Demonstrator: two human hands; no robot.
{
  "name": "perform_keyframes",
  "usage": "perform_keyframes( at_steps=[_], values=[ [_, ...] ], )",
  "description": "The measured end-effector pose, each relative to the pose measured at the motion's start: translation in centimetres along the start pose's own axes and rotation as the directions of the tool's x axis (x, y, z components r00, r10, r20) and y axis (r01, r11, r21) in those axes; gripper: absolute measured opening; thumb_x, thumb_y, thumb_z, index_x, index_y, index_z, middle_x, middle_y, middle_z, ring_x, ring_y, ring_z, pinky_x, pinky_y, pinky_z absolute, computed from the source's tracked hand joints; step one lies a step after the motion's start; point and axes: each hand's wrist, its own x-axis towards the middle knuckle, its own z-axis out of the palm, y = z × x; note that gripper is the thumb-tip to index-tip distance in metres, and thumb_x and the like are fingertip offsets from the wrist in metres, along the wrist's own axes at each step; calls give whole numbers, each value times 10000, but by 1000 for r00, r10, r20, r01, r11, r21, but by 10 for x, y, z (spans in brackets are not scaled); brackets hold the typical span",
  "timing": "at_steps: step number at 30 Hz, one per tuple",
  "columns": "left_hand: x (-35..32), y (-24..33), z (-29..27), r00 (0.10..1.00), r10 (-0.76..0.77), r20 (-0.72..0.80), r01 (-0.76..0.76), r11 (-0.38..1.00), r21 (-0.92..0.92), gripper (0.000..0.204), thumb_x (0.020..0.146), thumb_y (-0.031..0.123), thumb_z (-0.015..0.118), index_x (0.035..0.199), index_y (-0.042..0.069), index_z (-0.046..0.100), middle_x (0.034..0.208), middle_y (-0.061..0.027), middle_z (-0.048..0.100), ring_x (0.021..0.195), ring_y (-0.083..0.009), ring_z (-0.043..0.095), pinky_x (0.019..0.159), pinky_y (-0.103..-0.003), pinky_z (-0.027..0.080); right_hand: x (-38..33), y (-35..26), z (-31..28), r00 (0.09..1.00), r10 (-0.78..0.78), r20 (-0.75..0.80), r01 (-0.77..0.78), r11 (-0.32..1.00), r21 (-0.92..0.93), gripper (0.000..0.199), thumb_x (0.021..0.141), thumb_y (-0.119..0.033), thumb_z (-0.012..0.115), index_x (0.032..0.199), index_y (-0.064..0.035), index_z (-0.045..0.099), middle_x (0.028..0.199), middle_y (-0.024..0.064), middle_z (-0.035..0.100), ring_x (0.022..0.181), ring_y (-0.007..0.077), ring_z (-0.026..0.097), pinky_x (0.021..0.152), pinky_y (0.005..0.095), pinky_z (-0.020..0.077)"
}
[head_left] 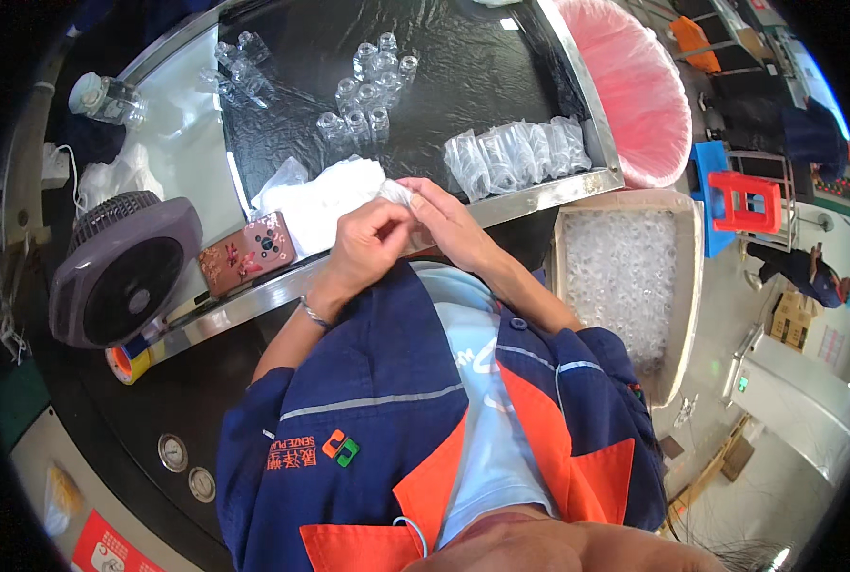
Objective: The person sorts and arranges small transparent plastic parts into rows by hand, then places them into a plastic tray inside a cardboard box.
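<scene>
At the near edge of the table my two hands meet. My left hand is closed in a pinch, and my right hand is closed round a small crinkled clear plastic piece; the fingers partly hide it, and whether it is a bag or a wrapped bottle I cannot tell. Beside my left hand lies a white cloth or stack of thin white bags. Small clear bottles stand grouped farther back. A row of clear plastic-wrapped pieces lies right of my hands.
The metal-rimmed table has a black plastic cover. A grey fan, a decorated phone, yellow tape and a lidded jar are at left. At right are a box of clear parts, a pink-lined bin and a red stool.
</scene>
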Motion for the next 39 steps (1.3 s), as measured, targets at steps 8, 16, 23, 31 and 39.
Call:
perform_keyframes(
  at_steps=[8, 16, 23, 31, 39],
  values=[
    [2, 4, -7, 994, -77, -83, 68, 991, -115, 51, 792, -29, 656, 816, 13, 639, 740, -40, 628, 616, -101, 583, 554, -227, 450, 12, 9, -6, 989, 41, 139, -120, 768, 629, 370, 993, -186, 479, 1336, -60, 419, 1212, 97, 541, 1112, 171, 538, 944, 340, 467],
    [-9, 1, 7, 965, 258, 36, -260, 964, 55, 93, 760, -49, 653, 823, 11, 623, 753, -111, 630, 623, -223, 628, 551, -320, 486, 22, -8, 14, 971, 90, 223, -208, 778, 592, 346, 986, -123, 449, 1325, -57, 450, 1346, 98, 485, 1206, 180, 493, 1001, 343, 418],
    [-11, -31, -26, 986, -34, -165, 83, 950, 300, 172, 754, 41, 720, 900, 25, 630, 834, -107, 622, 616, -251, 622, 559, -346, 497, 31, 21, -17, 880, -470, -67, 235, 554, -799, 264, 852, -166, 599, 1010, 32, 673, 1335, 240, 471, 1261, 385, 429, 1037, 450, 359],
    [-13, -49, -39, 933, -329, -148, 360, 824, 438, 164, 766, 136, 740, 823, 14, 648, 732, -128, 645, 623, -251, 636, 591, -349, 500, 50, -9, -18, 796, -600, -84, 132, 306, -943, 406, 819, -179, 652, 1209, -83, 590, 1183, 166, 524, 1139, 340, 489, 914, 419, 413],
    [-14, -39, -43, 879, -426, -216, 456, 882, 121, 114, 852, 99, 676, 868, -14, 677, 720, -53, 675, 624, -98, 631, 591, -242, 485, 90, 23, -21, 774, -610, -172, 196, 488, -850, 485, 786, -128, 690, 1210, -44, 471, 1016, 152, 512, 961, 366, 567, 763, 420, 506]
  ],
)
